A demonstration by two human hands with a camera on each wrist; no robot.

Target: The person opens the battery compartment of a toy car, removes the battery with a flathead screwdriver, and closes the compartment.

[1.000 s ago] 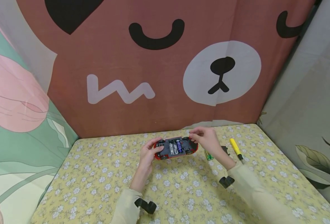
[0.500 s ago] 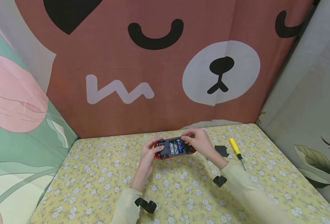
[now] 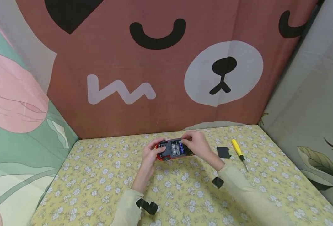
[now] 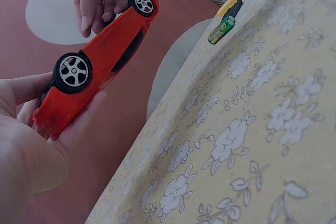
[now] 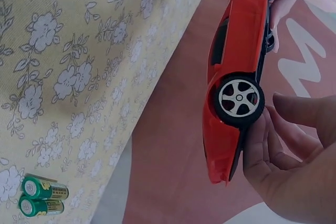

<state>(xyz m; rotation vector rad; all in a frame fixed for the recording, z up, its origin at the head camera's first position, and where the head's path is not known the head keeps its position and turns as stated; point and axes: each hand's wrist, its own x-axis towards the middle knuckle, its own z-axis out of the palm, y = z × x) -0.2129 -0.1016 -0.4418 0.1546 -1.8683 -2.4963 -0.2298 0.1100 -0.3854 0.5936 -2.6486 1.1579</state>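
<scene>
A red toy car (image 3: 166, 157) is held upside down above the table, its dark underside facing up. Its open battery compartment shows silvery contents (image 3: 174, 148) and a purple-blue battery (image 3: 181, 148). My left hand (image 3: 149, 153) grips the car's left end, thumb on the underside; in the left wrist view that hand (image 4: 31, 150) lies behind the rear wheel. My right hand (image 3: 197, 144) has its bent fingertips at the compartment's right edge. In the right wrist view the right hand (image 5: 289, 161) reaches the underside past a wheel (image 5: 239, 98); I cannot tell whether it pinches something.
A black battery cover (image 3: 223, 152) lies right of the right hand, with a yellow-handled screwdriver (image 3: 237, 150) beyond it. Two green batteries (image 5: 44, 196) rest side by side on the flowered tablecloth (image 3: 98, 188). A bear-print curtain (image 3: 121, 116) hangs behind.
My right hand has moved left from the car's right end to the compartment's edge, uncovering the black cover. The green batteries have gone out of sight behind it. The left hand keeps its grip.
</scene>
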